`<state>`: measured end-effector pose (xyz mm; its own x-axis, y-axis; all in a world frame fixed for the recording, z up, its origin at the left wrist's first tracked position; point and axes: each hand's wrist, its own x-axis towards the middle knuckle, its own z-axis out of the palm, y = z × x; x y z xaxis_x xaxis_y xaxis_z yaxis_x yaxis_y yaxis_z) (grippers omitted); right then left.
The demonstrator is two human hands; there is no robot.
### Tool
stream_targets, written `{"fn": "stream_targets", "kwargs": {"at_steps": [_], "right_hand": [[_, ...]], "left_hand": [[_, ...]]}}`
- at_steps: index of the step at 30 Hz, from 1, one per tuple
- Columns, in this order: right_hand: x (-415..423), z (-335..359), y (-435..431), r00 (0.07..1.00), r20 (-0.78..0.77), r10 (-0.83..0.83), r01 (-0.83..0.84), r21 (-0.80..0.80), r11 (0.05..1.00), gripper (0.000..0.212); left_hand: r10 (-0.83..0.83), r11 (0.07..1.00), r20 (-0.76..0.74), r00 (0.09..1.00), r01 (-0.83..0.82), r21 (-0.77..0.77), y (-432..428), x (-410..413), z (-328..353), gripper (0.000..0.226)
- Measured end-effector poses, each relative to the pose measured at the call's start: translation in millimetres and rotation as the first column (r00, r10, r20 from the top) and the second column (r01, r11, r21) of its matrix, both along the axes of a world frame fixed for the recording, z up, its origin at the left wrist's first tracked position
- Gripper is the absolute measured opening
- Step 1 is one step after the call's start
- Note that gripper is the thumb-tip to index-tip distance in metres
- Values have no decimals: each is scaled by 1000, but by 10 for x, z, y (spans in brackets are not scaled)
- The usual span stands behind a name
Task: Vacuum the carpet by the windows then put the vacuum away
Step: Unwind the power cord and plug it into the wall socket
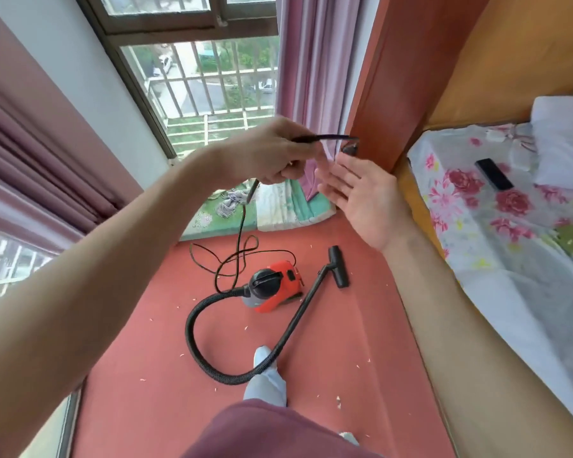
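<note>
A small red and black canister vacuum [273, 287] sits on the red carpet [338, 342], which is dotted with pale crumbs. Its black hose [199, 345] loops toward my foot, and the wand ends in a black floor nozzle [339, 266] lying flat. The black power cord [242, 226] rises from a tangle on the carpet to my left hand [272, 153], which grips it near the plug [349, 147] held up at the orange wall panel. Just below the plug is my right hand [361, 200], fingers straight, palm up, holding nothing.
A window [209, 77] with bars is ahead, with a pink curtain [315, 77] beside it. A folded green mat [278, 206] lies under the window. A bed with a floral cover [497, 213] and a black remote [493, 173] fills the right side.
</note>
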<state>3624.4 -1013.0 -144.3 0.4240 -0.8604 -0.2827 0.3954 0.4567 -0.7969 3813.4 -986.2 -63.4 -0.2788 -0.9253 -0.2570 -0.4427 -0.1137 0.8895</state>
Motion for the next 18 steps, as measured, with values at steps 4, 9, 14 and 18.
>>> {"fn": "stream_targets", "kwargs": {"at_steps": [4, 9, 14, 18], "right_hand": [[-639, 213, 48, 962, 250, -110, 65, 181, 981, 37], [-1534, 121, 263, 919, 234, -318, 242, 302, 922, 34], [-2168, 82, 452, 898, 215, -384, 304, 328, 895, 39], [-2402, 84, 399, 891, 191, -411, 348, 292, 891, 38]], "left_hand": [[-62, 994, 81, 995, 54, 97, 314, -636, -240, 35], [48, 999, 214, 976, -44, -22, 597, -1247, -711, 25], [242, 964, 167, 956, -217, -154, 582, -1621, -983, 22], [208, 973, 167, 964, -186, -140, 423, -1880, -1001, 19]]}}
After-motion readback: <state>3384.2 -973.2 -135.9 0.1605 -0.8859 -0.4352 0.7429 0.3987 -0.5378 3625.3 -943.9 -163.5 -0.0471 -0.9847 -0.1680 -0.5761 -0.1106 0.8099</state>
